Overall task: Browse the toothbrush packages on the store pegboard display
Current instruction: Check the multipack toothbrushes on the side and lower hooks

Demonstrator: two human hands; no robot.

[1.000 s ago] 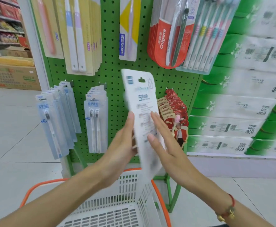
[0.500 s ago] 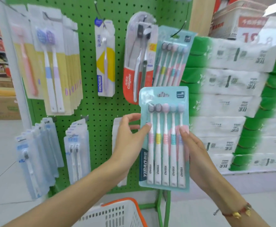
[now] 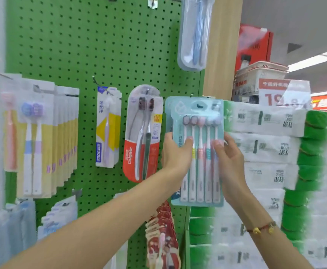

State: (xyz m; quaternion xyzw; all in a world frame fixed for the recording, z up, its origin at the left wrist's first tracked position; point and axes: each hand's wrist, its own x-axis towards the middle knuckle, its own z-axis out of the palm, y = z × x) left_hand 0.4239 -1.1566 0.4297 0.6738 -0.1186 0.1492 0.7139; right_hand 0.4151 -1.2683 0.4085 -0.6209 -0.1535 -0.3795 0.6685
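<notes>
Against green pegboard, right edge: teal five-brush pack, flat glossy blister card, long axis vertical, bristle heads up. Left hand grips left edge, thumb on front; right hand grips right edge. Red Colgate pack hangs beside.

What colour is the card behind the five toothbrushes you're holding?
Light teal, almost mint blue-green, on the five-pack. The head view shows it.

arms: bare, no sleeves | right wrist: red cord bracelet with gold charms
</notes>
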